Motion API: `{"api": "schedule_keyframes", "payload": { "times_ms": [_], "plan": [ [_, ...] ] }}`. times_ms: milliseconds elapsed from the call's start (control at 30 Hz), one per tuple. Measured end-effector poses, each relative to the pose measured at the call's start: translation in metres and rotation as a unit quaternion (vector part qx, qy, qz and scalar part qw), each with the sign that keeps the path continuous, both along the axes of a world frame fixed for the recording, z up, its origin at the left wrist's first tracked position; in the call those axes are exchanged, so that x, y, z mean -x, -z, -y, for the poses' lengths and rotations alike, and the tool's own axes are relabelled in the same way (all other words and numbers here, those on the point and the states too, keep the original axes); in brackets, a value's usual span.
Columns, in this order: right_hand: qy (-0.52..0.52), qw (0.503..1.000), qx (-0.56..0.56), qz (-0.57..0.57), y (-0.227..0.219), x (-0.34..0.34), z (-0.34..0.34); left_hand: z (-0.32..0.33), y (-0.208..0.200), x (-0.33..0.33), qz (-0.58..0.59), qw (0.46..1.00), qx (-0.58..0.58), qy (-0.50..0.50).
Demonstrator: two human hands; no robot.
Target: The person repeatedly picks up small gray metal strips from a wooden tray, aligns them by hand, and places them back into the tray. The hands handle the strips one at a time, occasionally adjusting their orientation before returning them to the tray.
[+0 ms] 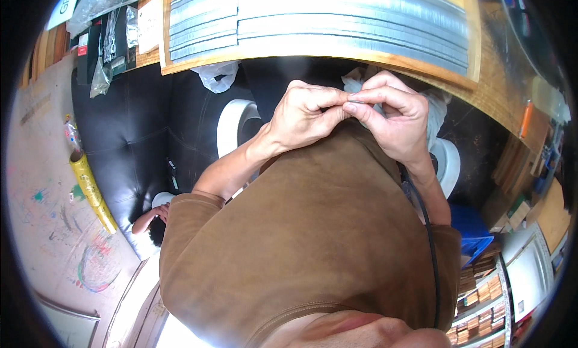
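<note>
In front of my chest, my left hand [310,110] and my right hand [394,116] meet at the fingertips. Thumb and index finger are pinched together on each side. A small dark sliver shows between the touching tips, too little of it to name. Just beyond the hands, at the table's near edge, a shallow wooden frame [319,53] holds long silvery strips [349,22] laid in rows. Neither hand touches the frame.
White armrests [232,128] curve beside my arms. Plastic bags [218,77] hang under the table edge. Packets and tools [108,47] lie far left, and an orange item [526,119] lies right. A yellow roll [90,188] leans by a black couch [129,128]; another person's arm [147,218] shows there.
</note>
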State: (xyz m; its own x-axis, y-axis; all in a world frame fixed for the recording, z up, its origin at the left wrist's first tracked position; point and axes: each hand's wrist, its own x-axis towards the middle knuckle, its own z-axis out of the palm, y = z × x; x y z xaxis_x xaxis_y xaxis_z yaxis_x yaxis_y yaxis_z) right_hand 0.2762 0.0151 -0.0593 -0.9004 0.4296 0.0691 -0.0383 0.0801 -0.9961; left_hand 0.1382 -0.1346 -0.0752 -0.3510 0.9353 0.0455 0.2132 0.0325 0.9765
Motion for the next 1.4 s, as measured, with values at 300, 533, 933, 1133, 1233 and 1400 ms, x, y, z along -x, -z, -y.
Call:
{"api": "schedule_keyframes", "payload": {
  "times_ms": [300, 533, 933, 1133, 1233, 1400],
  "plan": [
    [0.032, 0.999, -0.016, -0.016, -0.014, 0.000, 0.000, -0.008, -0.016, 0.007, -0.021, 0.998, -0.054, 0.036],
    [-0.007, 0.956, -0.241, -0.167, -0.089, 0.027, -0.026, -0.032, -0.094, 0.041, -0.288, 0.929, -0.227, 0.047],
    [-0.051, 0.984, -0.159, -0.062, -0.084, 0.153, -0.132, -0.122, -0.064, 0.157, -0.152, 0.988, -0.026, -0.006],
    [-0.024, 0.965, -0.207, -0.159, -0.062, 0.159, -0.133, -0.119, -0.070, 0.157, -0.158, 0.987, -0.015, 0.016],
    [-0.026, 0.953, -0.231, -0.196, -0.063, 0.165, -0.133, -0.120, -0.068, 0.157, -0.169, 0.983, -0.074, 0.000],
    [0.009, 0.957, -0.214, -0.196, -0.063, 0.166, -0.128, -0.126, -0.065, 0.153, -0.117, 0.989, -0.083, -0.026]
  ]
}}
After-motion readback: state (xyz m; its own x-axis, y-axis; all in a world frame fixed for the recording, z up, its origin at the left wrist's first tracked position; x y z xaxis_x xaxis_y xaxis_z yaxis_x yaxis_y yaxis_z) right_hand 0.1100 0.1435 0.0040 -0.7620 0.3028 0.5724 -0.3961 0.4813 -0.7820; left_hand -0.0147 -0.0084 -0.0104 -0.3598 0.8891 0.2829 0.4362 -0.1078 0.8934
